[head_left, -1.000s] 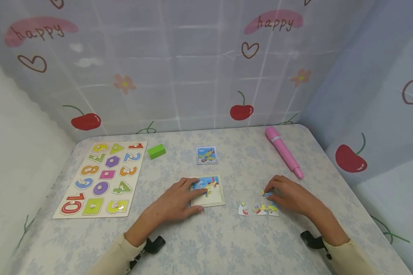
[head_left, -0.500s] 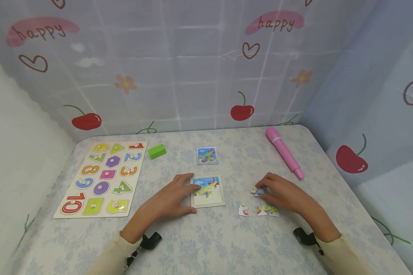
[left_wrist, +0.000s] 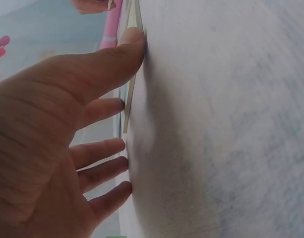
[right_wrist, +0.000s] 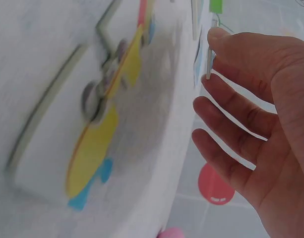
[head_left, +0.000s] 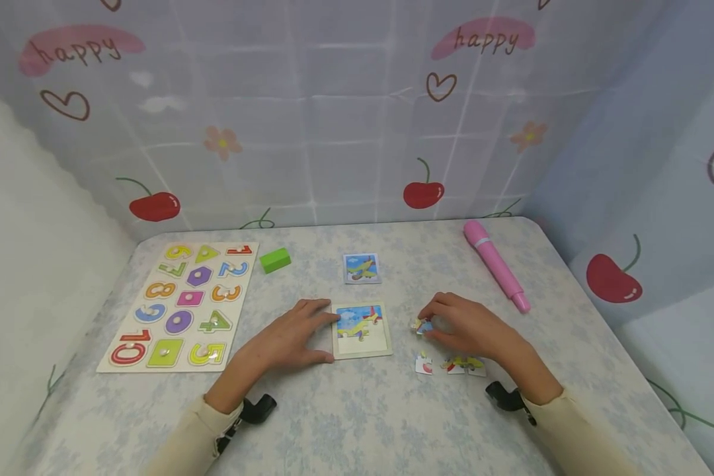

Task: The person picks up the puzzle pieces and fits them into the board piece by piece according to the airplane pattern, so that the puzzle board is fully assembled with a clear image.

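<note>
My left hand (head_left: 284,342) lies beside a square puzzle tray (head_left: 365,356), which holds a partly assembled picture of a yellow airplane on blue sky. In the left wrist view its thumb and forefinger touch the tray's edge, with the other fingers spread. My right hand (head_left: 476,325) pinches a small puzzle piece (head_left: 422,326) between thumb and forefinger, just right of the tray. The right wrist view shows that piece edge-on (right_wrist: 210,62), raised off the table. In front of the right hand lie loose puzzle pieces (head_left: 424,364), some printed yellow and red.
Behind the tray lies a small airplane picture card (head_left: 361,268). A green block (head_left: 275,260) and a number-and-shape board (head_left: 186,324) are to the left. At the back right rests a pink microphone-like stick (head_left: 496,266). A printed curtain (head_left: 345,119) hangs behind the table.
My right hand has picked up a puzzle piece and carried it left toward the tray. My left hand has drawn back from over the picture to the tray's left edge.
</note>
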Tool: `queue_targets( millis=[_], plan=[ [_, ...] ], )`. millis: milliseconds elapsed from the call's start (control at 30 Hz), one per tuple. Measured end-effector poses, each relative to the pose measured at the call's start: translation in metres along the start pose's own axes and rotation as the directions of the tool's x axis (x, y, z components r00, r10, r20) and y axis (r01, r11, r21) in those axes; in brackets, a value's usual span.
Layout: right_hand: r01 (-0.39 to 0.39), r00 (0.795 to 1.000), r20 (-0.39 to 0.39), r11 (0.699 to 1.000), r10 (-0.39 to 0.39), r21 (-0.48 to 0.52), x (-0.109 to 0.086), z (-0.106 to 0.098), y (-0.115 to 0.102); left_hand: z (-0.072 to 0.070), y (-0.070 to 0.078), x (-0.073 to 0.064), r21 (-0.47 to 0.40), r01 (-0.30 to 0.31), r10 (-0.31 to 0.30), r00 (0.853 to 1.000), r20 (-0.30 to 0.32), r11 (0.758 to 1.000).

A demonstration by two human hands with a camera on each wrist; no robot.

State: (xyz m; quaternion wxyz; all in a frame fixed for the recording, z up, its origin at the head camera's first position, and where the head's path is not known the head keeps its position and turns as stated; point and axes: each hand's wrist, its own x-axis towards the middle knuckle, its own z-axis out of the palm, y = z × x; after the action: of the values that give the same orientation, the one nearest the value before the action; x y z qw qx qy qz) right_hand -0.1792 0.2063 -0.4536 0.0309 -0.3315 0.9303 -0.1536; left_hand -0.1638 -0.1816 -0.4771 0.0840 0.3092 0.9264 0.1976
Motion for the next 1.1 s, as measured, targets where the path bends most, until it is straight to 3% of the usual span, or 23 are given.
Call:
queue_targets(
  millis=[667,1100],
  plan=[
    [0.143,0.990,0.006,0.989,-0.143,-0.031,0.041,0.007,-0.027,0.001,0.002,0.002,0.050,-0.036,0.037,0.999,-0.017,0.998],
    [0.111,0.993,0.036,0.992,-0.109,-0.058,0.060,0.016,-0.046,0.002,0.002,0.002,0.043,-0.028,0.028,1.000,-0.003,0.999]
  ],
)
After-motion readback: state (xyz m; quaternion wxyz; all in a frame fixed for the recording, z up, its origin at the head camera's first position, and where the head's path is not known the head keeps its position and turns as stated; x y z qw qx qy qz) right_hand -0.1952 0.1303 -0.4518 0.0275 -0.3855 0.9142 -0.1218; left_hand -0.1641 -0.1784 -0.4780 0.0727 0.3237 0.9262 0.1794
